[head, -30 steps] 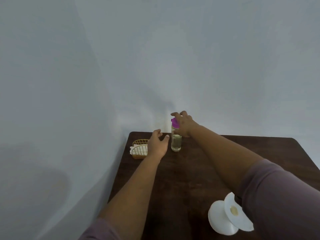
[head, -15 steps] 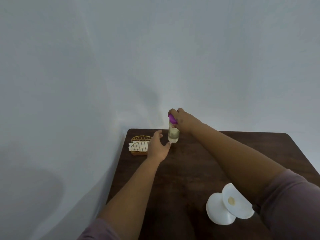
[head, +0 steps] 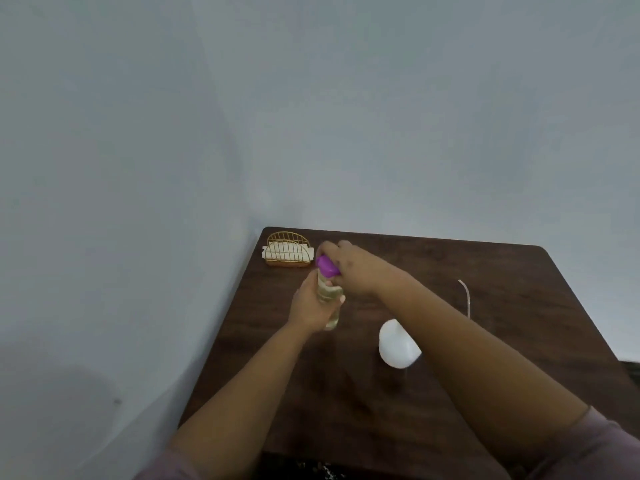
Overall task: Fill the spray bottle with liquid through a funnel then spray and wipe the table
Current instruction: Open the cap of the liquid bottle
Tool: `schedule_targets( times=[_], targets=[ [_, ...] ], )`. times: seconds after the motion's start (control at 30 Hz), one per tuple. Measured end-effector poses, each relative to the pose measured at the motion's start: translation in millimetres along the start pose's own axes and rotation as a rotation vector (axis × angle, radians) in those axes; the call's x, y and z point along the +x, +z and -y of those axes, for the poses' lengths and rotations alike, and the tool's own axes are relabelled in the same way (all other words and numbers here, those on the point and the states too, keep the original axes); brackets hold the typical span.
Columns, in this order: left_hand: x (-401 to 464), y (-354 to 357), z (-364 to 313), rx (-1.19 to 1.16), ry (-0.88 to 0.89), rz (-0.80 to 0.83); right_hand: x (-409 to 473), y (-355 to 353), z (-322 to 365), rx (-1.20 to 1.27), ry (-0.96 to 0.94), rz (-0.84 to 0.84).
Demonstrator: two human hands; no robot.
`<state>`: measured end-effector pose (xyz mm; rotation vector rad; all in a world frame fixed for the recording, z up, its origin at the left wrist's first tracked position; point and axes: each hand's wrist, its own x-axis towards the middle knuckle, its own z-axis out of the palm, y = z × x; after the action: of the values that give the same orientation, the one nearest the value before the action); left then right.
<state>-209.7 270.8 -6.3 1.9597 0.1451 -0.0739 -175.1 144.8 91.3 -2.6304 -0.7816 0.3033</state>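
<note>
Above the far left part of the dark wooden table [head: 398, 410], a clear bottle [head: 329, 292] of pale liquid is held up, leaning slightly. The left hand [head: 308, 310] wraps its fingers round the bottle's body from the 7 o'clock side. The right hand [head: 349, 268] curls over the purple cap [head: 327, 265] from 2 o'clock. At 11 o'clock of the bottle stands a gold wire holder [head: 288, 251] with white napkins, near the table's corner. At 4 o'clock a white funnel [head: 396, 344] lies on the table, partly behind the right forearm; beyond it, a thin pale tube [head: 465, 296].
</note>
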Motion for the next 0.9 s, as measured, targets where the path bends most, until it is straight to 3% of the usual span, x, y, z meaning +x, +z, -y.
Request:
schedule_targets(
  times=[0.23,0.53,0.6,0.73,0.9],
  targets=[
    [-70,20,24,0.038,-0.046,0.051,-51,43,11,-0.061,0.012,0.115],
    [-82,27,35,0.163,-0.109,0.14,-75,67,6,-0.153,0.031,0.118],
    [-81,28,32,0.154,-0.104,0.132,-78,65,7,-0.132,0.042,0.062],
    [-76,32,21,0.317,0.016,0.108,-76,65,14,-0.213,0.034,-0.257],
    [-70,37,10,0.411,-0.028,0.096,-62,85,25,-0.241,0.187,-0.131]
  ],
)
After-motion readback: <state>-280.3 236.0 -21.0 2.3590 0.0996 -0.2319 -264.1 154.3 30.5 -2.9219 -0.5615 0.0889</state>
